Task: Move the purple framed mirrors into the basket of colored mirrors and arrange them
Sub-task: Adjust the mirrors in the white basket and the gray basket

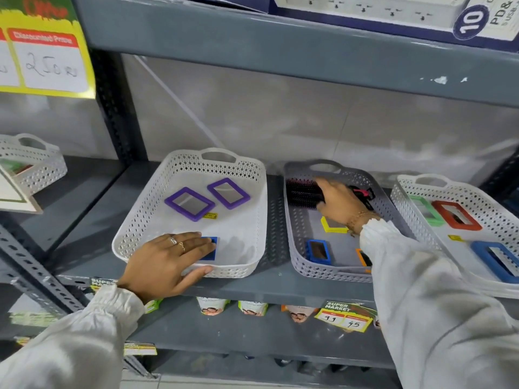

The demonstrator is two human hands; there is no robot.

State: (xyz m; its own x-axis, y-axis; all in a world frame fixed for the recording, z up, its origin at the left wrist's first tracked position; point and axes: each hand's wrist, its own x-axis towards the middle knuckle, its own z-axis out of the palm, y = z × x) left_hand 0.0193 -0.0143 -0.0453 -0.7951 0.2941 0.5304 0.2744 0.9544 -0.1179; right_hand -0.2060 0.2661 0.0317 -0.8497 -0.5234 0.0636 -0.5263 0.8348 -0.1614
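Observation:
Two purple framed mirrors (189, 203) (229, 193) lie flat side by side in the far half of the white basket (219, 155) on the middle shelf. My left hand (165, 262) straddles that basket's front rim: the fingers lie flat over a small blue framed mirror (210, 248), and the thumb rests outside on the front wall. My right hand (339, 204) reaches into the grey basket (323, 272) beside it, fingers closed on a black hairbrush (303, 193). That basket also holds yellow (332, 226), blue (318, 250) and orange (363, 258) framed mirrors.
A second white basket (429, 179) at the right holds green (424, 210), red (456, 219) and blue (497, 261) framed mirrors. Another white basket (33, 158) stands on the left shelf. A shelf runs overhead, with price tags (344, 318) on the shelf's front edge.

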